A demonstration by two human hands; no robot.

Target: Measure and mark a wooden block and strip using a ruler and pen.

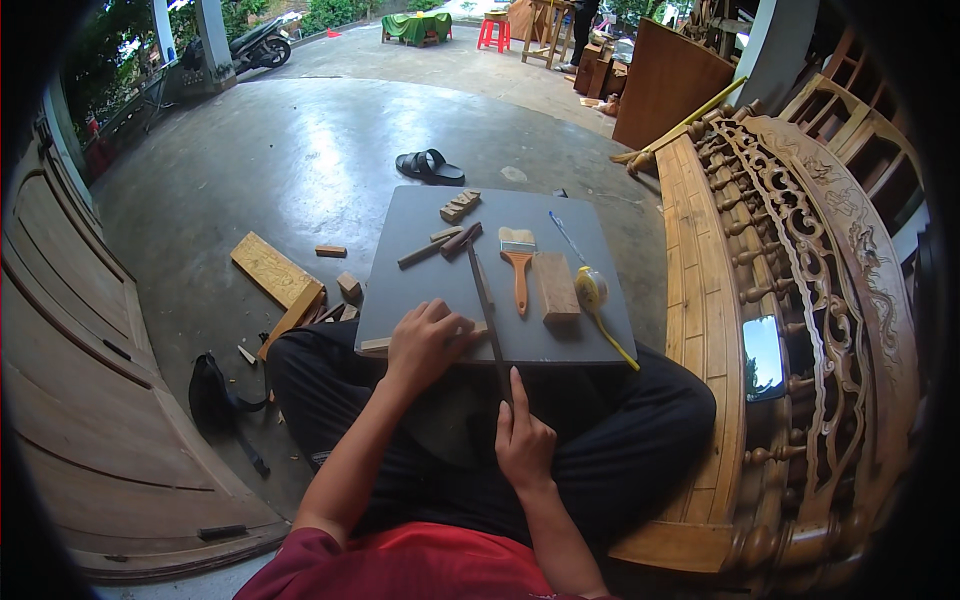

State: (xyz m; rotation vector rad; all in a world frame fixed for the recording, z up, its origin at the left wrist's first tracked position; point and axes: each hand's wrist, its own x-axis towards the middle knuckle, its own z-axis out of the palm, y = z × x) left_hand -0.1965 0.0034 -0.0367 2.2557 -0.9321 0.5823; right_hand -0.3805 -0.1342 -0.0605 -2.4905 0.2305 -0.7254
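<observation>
On the small grey table [420, 215], my left hand [428, 345] presses down on a thin wooden strip [376, 346] lying along the near edge. My right hand [525, 438] is closed around the near end of a long, narrow dark bar [487, 305] that looks like a file, its index finger stretched along it. The bar slants across the strip's right end, pointing away from me. Beyond it lie a dark brown wooden piece [462, 241], a thin stick [422, 252] and a notched wood block [460, 205]. Whether the bar touches the strip is hard to see.
A paintbrush [517, 265], a wood block [556, 288], a yellow tape measure [590, 290] and a pen [566, 236] lie right on the table. Left on the floor are wood offcuts [280, 272] and a black bag [212, 395]. A carved wooden bench [690, 300] flanks my right; sandals [430, 166] lie beyond.
</observation>
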